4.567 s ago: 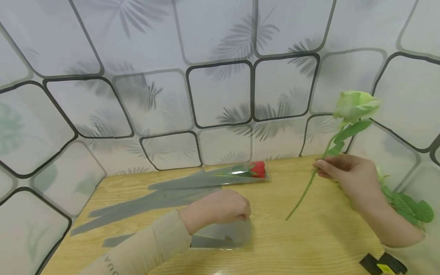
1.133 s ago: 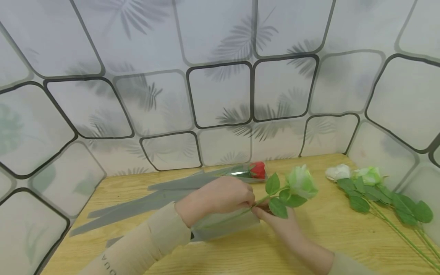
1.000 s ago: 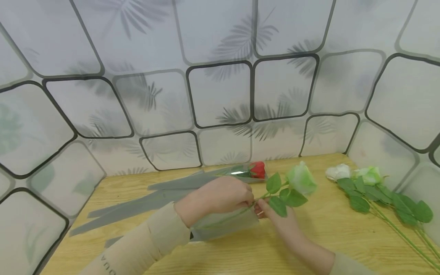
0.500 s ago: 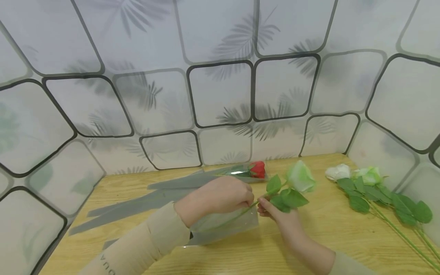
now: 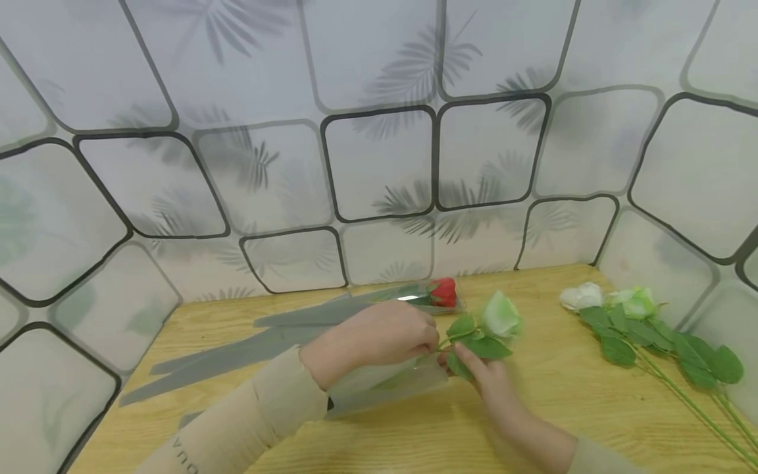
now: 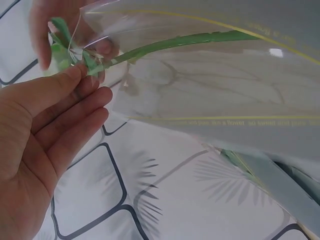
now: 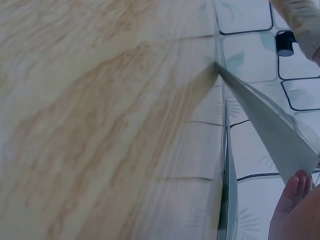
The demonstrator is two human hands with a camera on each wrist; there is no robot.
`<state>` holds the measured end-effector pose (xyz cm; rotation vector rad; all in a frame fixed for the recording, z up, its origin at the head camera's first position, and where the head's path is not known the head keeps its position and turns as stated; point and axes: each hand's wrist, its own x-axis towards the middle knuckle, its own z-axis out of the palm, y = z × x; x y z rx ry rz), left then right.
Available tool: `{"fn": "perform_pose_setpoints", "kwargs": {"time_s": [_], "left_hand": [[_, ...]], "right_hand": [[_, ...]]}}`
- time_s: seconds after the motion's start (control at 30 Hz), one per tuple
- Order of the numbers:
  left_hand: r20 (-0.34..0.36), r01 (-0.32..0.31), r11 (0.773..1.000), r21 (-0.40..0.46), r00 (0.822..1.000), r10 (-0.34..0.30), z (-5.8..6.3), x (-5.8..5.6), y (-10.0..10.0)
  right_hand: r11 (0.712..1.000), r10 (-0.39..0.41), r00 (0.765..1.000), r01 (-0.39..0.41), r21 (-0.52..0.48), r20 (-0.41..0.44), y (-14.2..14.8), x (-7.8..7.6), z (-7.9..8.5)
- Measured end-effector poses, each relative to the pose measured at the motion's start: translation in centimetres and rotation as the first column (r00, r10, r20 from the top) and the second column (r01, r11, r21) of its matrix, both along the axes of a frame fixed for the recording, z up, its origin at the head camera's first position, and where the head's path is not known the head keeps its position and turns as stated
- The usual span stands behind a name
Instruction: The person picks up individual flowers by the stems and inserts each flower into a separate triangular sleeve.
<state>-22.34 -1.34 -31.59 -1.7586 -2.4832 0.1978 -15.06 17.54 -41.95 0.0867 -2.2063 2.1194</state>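
Observation:
A pale green and white rose points its head to the right in the head view. My right hand grips it just below the bloom, among the leaves. Its stem runs inside a clear and grey flower sleeve, seen through the film in the left wrist view. My left hand pinches the sleeve's open end between thumb and forefinger. In the right wrist view, the sleeve slants down to a narrow tip, with the right hand's fingers at its wide end.
A red rose in a sleeve lies at the back of the wooden table, with more grey sleeves in front of it. At the right lie a white rose and a green rose. Patterned cloth stands behind.
The right hand has brought the rose from upright at the right over to the sleeve. Over the last second the bloom has moved left and down, with the stem deeper in. The left hand barely moved.

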Motion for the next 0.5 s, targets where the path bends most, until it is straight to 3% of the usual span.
{"fn": "perform_pose_setpoints", "kwargs": {"time_s": [0.2, 0.33, 0.5], "left_hand": [[0.020, 0.007, 1.000, 0.015, 1.000, -0.008, 0.1, 0.0, -0.3], [0.022, 0.012, 1.000, 0.018, 1.000, -0.013, 0.1, 0.0, -0.3], [0.027, 0.015, 1.000, 0.011, 1.000, -0.015, 0.1, -0.1, -0.2]], "right_hand": [[0.991, -0.002, 0.990, 0.020, -0.134, 0.139, 1.5, -0.5, 0.5], [0.966, -0.024, 0.978, 0.077, -0.248, 0.208, 2.2, -0.8, 0.9], [0.961, -0.098, 0.973, 0.146, -0.234, 0.207, 2.5, -0.9, 1.2]]}}
